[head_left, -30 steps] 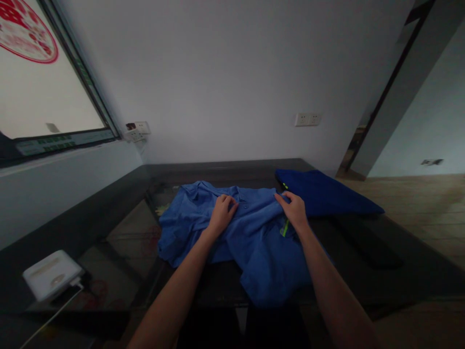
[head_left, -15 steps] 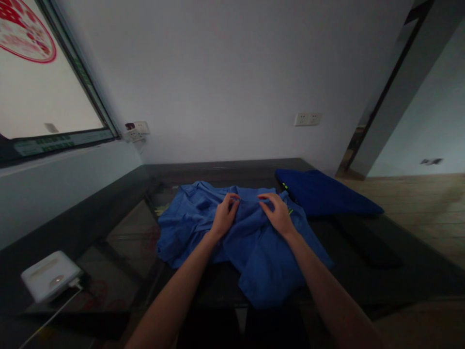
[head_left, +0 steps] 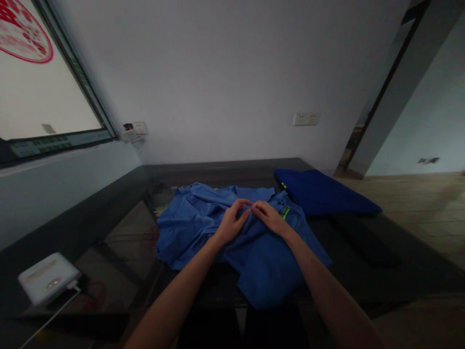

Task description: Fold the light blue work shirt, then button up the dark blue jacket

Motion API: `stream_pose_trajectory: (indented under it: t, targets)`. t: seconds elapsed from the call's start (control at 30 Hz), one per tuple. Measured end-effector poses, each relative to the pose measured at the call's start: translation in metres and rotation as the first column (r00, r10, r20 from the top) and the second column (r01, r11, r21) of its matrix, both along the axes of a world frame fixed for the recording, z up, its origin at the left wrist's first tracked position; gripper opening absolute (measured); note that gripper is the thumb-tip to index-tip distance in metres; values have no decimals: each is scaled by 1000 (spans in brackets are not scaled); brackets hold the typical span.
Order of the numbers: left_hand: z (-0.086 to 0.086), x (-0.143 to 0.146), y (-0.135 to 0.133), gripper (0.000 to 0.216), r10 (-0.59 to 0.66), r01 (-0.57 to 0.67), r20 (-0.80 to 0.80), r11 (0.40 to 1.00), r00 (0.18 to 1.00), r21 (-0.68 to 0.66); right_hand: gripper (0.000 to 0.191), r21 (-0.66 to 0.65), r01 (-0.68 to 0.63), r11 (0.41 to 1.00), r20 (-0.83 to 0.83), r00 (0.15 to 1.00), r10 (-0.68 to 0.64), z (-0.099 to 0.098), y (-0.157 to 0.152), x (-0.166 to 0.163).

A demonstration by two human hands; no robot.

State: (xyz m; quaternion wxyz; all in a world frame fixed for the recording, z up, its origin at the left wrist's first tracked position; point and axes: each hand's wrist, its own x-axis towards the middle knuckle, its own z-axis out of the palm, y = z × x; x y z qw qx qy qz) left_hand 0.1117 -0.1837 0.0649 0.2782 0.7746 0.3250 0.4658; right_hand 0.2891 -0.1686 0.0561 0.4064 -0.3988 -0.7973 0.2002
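Note:
A blue work shirt point(head_left: 196, 213) lies crumpled across the dark table, one part reaching the front edge. My left hand point(head_left: 234, 220) is closed at the upper middle of the shirt, thumb and fingers pinching its cloth. Right beside it, my right hand point(head_left: 267, 215) pinches the same spot, and the fingertips of both hands nearly meet. What exactly lies between the fingertips is too small to make out. A yellow-green strip point(head_left: 286, 212) shows on the shirt by my right hand.
A darker blue folded cloth item point(head_left: 323, 194) lies at the table's back right, with a black flat object point(head_left: 366, 240) in front of it. On the left sits a white box point(head_left: 51, 278) with a cable. The dark table point(head_left: 218, 167) meets a wall with sockets point(head_left: 306, 119).
Both hands have come together over the shirt, the left moving right and the right moving left, each slightly nearer to me. Their fingers have closed. The yellow-green strip shows more.

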Motion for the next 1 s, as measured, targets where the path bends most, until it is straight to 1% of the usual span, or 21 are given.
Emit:
stream_pose_trajectory:
  t: [0.1, 0.2, 0.33, 0.4, 0.47, 0.53, 0.57, 0.63, 0.73, 0.9, 1.0]
  targets:
    - [0, -1, 3, 21, 54, -55, 24, 998, 998, 34, 44, -78, 32, 996, -25, 999, -34, 2, -2, 1]
    - [-2, -1, 7, 18, 104, -105, 8, 993, 995, 45, 40, -146, -12, 989, -48, 999, 5, 5, -2, 4]
    - [-5, -3, 14, 18, 126, -121, -66, 989, 990, 83, 34, -198, -44, 979, -51, 998, 35, 4, 0, 8]
    - [-6, -4, 15, 21, 163, -145, -123, 979, 979, 143, 32, -213, -35, 976, -56, 998, 24, 3, 2, 9]
    - [-6, -5, 15, 24, 241, -198, -178, 953, 954, 231, 30, -210, -12, 978, -60, 998, -1, 2, 3, 9]
    - [-5, -5, 12, 25, 304, -234, -207, 924, 930, 304, 28, -185, 27, 982, -60, 997, -39, 1, 3, 9]
    - [-4, -4, 10, 24, 309, -232, -214, 918, 927, 321, 27, -167, 46, 985, -57, 997, -56, 1, 3, 8]
    - [-3, -2, 6, 20, 273, -193, -231, 929, 934, 316, 26, -123, 73, 990, -54, 995, -80, 1, 2, 6]
    - [-4, 1, 4, 18, 220, -152, -255, 954, 942, 259, 25, -74, 79, 994, -51, 995, -83, 1, 1, 3]
    - [-11, 2, 8, 18, 235, -195, -260, 966, 937, 172, 24, 1, 106, 994, -23, 994, -106, -3, 0, -3]
    - [-13, 2, 10, 17, 242, -206, -262, 966, 934, 156, 22, 22, 92, 996, -18, 996, -91, -6, 0, -5]
